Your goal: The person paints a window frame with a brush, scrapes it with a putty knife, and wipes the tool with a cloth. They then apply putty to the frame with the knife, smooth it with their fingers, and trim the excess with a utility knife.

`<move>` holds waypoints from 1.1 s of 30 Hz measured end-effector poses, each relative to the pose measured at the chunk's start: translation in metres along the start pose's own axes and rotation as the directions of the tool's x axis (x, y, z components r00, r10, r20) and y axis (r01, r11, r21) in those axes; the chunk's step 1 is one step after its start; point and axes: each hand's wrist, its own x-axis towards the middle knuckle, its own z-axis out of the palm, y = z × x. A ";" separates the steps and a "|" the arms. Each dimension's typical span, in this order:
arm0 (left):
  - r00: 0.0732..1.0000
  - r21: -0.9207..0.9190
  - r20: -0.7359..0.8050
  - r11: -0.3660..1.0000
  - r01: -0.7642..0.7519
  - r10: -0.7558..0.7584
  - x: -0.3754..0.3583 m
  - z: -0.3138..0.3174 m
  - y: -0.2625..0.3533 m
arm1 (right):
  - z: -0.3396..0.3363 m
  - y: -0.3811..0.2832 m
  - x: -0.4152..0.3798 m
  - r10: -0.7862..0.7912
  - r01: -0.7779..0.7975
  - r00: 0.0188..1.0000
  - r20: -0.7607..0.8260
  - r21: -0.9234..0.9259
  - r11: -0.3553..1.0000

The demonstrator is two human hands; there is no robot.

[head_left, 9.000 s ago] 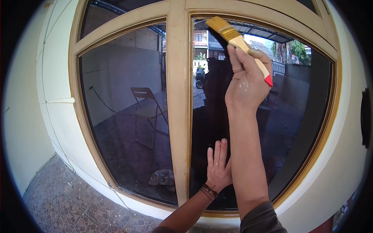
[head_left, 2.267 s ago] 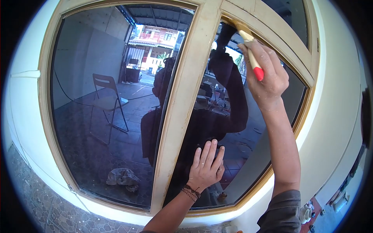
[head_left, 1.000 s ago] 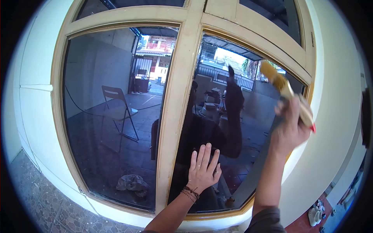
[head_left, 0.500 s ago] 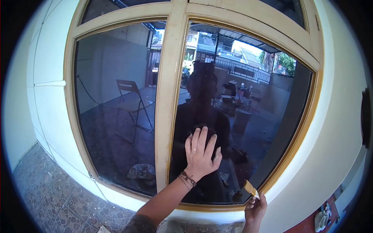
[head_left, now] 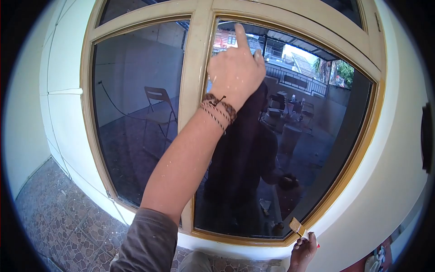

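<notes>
My left hand (head_left: pixel 236 68), with braided bracelets (head_left: pixel 218 110) at the wrist, is raised in front of the right window pane (head_left: pixel 308 149). Its index finger stretches up near the top edge of that glass, the thumb stands apart, and the other fingers curl in; it holds nothing. Down at the lower right corner, my right hand (head_left: pixel 305 250) grips a paintbrush (head_left: pixel 297 226) by its handle, bristles up and stained yellow-brown. The brush overlaps the corner of the window frame (head_left: pixel 358 167), whose right and bottom strips look yellow-brown, while the centre post (head_left: pixel 189 90) is cream.
A second dark pane (head_left: pixel 131 136) lies left of the post. Both panes reflect the surroundings, including a folding chair and a patio. White wall (head_left: pixel 389 140) borders the frame on the right. Patterned stone tiles (head_left: pixel 68 226) cover the floor at lower left.
My left hand has moved up the glass from its middle to near its top edge, going from spread fingers to a pointing index finger. My right hand still holds the paintbrush low at the corner.
</notes>
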 end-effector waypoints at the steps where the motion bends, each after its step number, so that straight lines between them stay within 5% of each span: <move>1: 0.999 0.027 -0.029 0.999 0.036 -0.036 0.004 -0.001 0.002 | -0.001 -0.001 0.000 -0.002 0.002 1.000 -0.002 -0.001 1.000; 6: 0.990 -0.002 0.086 0.994 0.110 -0.110 0.015 -0.006 -0.001 | -0.003 -0.010 -0.005 -0.044 0.044 0.999 0.010 0.004 0.999; 11: 0.996 0.040 -0.026 0.995 0.086 -0.085 -0.010 0.002 0.003 | -0.028 -0.015 -0.015 -0.069 0.068 0.998 0.007 0.077 0.995; 13: 0.994 -0.100 -0.022 0.990 0.104 -0.107 -0.052 0.007 0.007 | -0.032 -0.022 -0.032 -0.073 0.069 0.996 0.052 0.069 0.995; 15: 0.996 -0.341 -0.088 0.939 -0.043 0.013 -0.133 0.017 0.007 | -0.041 -0.025 -0.053 -0.005 0.005 1.000 -0.003 0.152 0.988; 17: 0.983 -0.658 0.159 0.752 0.038 0.089 -0.241 0.015 0.017 | -0.054 -0.021 -0.076 -0.025 0.027 1.000 -0.016 0.100 0.995; 18: 0.902 -0.630 0.383 0.770 0.098 0.199 -0.299 0.005 0.021 | -0.058 -0.020 -0.090 -0.050 0.054 0.996 -0.073 0.055 0.997; 20: 0.495 -0.541 0.822 0.657 0.526 0.280 -0.411 -0.013 0.021 | -0.077 -0.009 -0.115 -0.125 0.128 0.989 -0.078 0.041 0.991; 22: 0.027 -0.224 0.936 0.534 0.815 0.351 -0.482 -0.046 0.040 | -0.101 0.004 -0.139 -0.171 0.170 0.980 -0.097 -0.022 0.985; 23: -0.089 -0.155 0.864 0.428 0.890 0.496 -0.507 -0.054 0.049 | -0.109 0.014 -0.150 -0.150 0.153 0.978 -0.142 0.013 0.988; 24: -0.130 -0.127 0.849 0.437 0.890 0.512 -0.526 -0.063 0.056 | -0.118 0.024 -0.161 -0.122 0.132 0.977 -0.174 0.050 0.990; 26: -0.241 0.227 0.760 0.102 0.969 0.604 -0.544 -0.082 0.085 | -0.137 0.033 -0.179 -0.019 0.034 0.980 -0.197 0.077 0.996; 28: -0.323 0.328 0.705 0.114 0.938 0.631 -0.565 -0.082 0.082 | -0.145 0.042 -0.193 0.190 -0.147 0.952 -0.240 0.185 0.972; 30: -0.393 0.500 0.705 -0.020 0.866 0.590 -0.584 -0.079 0.078 | -0.152 0.058 -0.197 0.163 -0.107 0.950 -0.268 0.210 0.972; 33: -0.415 0.466 0.773 0.014 0.885 0.481 -0.585 -0.080 0.097 | -0.167 0.067 -0.197 0.193 -0.143 0.946 -0.260 0.201 0.969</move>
